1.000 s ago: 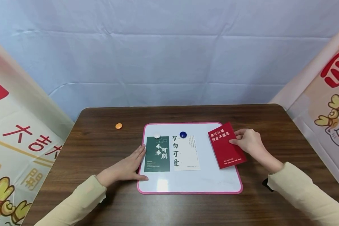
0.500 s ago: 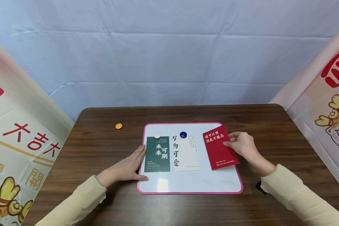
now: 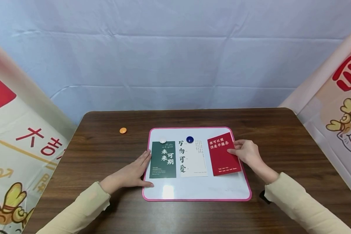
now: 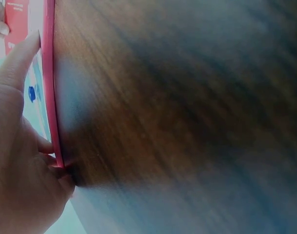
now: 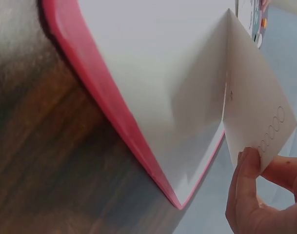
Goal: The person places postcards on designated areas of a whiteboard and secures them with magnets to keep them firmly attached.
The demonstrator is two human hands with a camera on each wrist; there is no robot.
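My right hand pinches a red postcard with white lettering by its right edge, over the right part of a pink-framed whiteboard. In the right wrist view the postcard's pale back, printed with small circles, slants up from the board; its far edge is down at the board's surface. My left hand rests at the board's left edge, fingers extended along the frame and thumb over the lower left. A green postcard and a white postcard lie side by side on the board.
A white round magnet is at the green postcard's top edge, and a blue round magnet at the white one's. An orange round magnet lies on the brown wooden table, left of the board. Cloth hangs behind.
My right hand has moved left with the red postcard, bringing it further over the whiteboard and turning it slightly more upright. The left hand has stayed at the board's edge.
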